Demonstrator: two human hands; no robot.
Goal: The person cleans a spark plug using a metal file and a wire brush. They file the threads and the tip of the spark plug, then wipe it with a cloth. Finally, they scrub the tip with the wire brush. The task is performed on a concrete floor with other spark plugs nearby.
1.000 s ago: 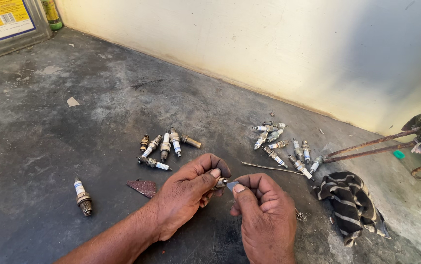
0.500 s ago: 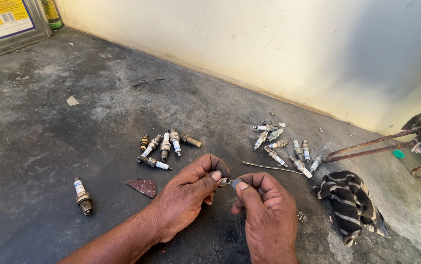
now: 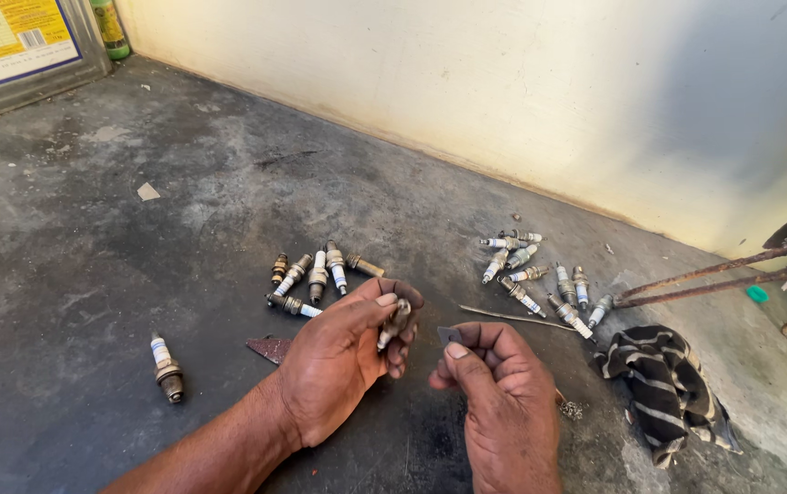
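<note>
The left hand pinches a spark plug in its fingertips, while the right hand, just beside, pinches a small grey strip.

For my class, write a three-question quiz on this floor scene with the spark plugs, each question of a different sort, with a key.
1. True or false: the left hand holds a spark plug in its fingers.
2. Which lies nearest the striped cloth? A) the lone plug B) the right-hand pile of plugs C) the tin can
3. Fill in: the right hand pinches a small grey ____.

Key: 1 true; 2 B; 3 strip, a flat piece whose exact kind cannot be told.
</note>
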